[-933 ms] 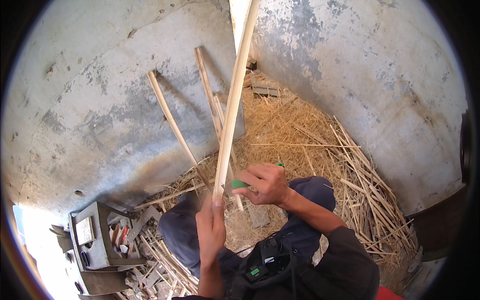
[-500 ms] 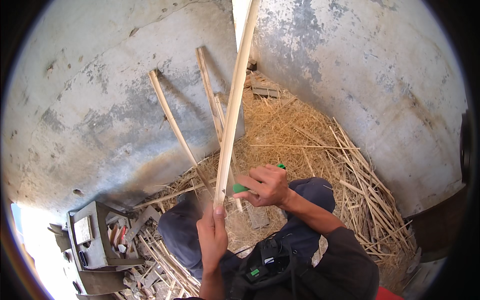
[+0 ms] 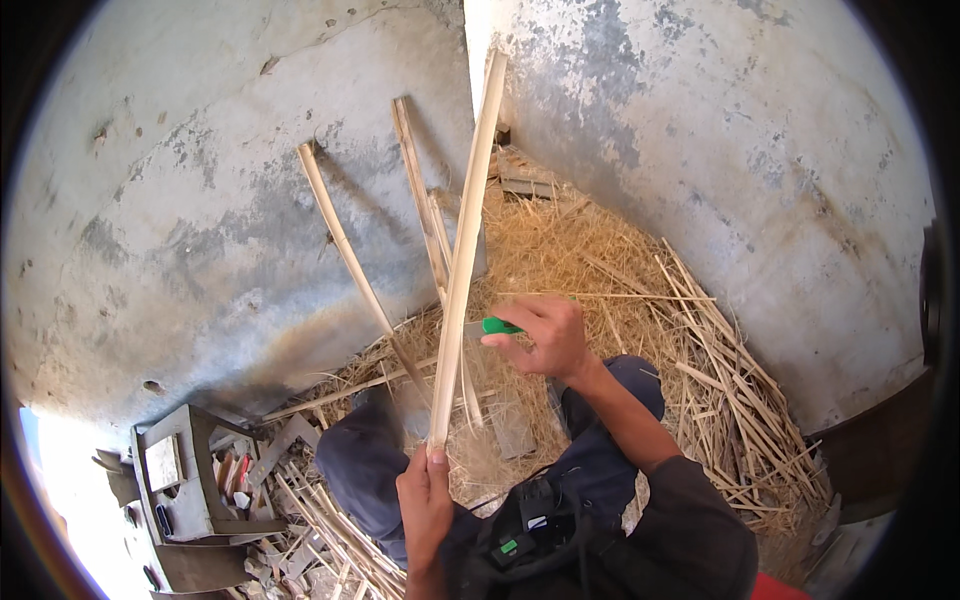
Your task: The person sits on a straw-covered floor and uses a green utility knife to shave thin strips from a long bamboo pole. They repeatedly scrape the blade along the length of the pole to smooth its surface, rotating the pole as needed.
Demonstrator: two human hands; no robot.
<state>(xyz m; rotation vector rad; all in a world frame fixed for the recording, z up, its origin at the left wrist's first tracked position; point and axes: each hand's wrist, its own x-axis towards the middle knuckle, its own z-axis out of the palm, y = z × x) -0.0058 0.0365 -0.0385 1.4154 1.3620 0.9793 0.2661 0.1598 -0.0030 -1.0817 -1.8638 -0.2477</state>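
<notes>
My left hand (image 3: 425, 497) is closed around the lower end of a long, pale split bamboo strip (image 3: 466, 240), thumb on top. The strip slants up and away, its far end in front of the wall corner. To its right, my right hand (image 3: 548, 335) grips a knife by its green handle (image 3: 502, 326). The knife's blade (image 3: 474, 329) points left and lies at the strip's right edge; whether it touches is too small to tell.
Two slats (image 3: 345, 240) lean against the left wall. Shavings (image 3: 570, 245) cover the floor ahead, with a heap of thin sticks (image 3: 740, 410) at right. A metal box (image 3: 195, 470) holding scraps stands at left, beside more sticks (image 3: 330, 520). My bent knees flank the work area.
The bamboo strip has come down toward me, its far end now showing. My right hand with the knife has moved up and slightly right; my left hand has dropped a little.
</notes>
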